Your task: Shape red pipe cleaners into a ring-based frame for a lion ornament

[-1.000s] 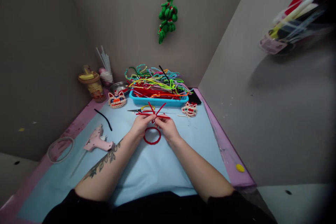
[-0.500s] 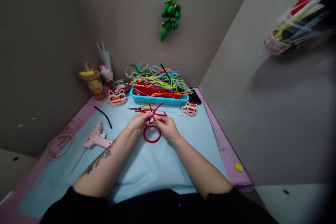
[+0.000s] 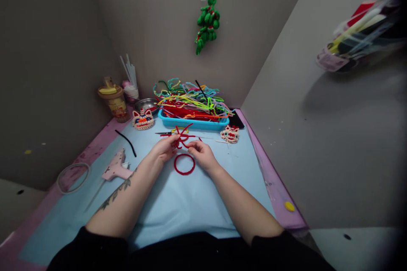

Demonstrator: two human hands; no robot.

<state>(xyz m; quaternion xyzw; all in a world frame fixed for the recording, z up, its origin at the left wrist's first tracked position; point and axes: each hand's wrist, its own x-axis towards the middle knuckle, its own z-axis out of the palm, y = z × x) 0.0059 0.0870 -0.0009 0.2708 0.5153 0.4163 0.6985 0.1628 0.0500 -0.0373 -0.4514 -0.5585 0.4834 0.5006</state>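
Note:
Several red pipe cleaners [image 3: 184, 136], crossed into a star-like bundle, are pinched at their middle by my left hand [image 3: 167, 146]. My right hand [image 3: 201, 152] is closed, its thumb and fingertips on the end of one red strand at the bundle's lower right. Just below both hands a red pipe cleaner ring [image 3: 184, 164] lies flat on the light blue cloth [image 3: 187, 203]. Behind the bundle rest scissors [image 3: 163, 133] with yellow handles, partly covered by the red strands.
A blue tray [image 3: 193, 124] heaped with coloured pipe cleaners stands at the back. Lion-face crafts [image 3: 143, 120] lie on either side. At left are a pink glue gun [image 3: 116, 168], a black pipe cleaner [image 3: 127, 142] and a lidded cup [image 3: 116, 103].
The red bundle has turned and shifted slightly left with my left hand. My right fingers have moved from near its centre to a strand's end. The ring stays on the cloth.

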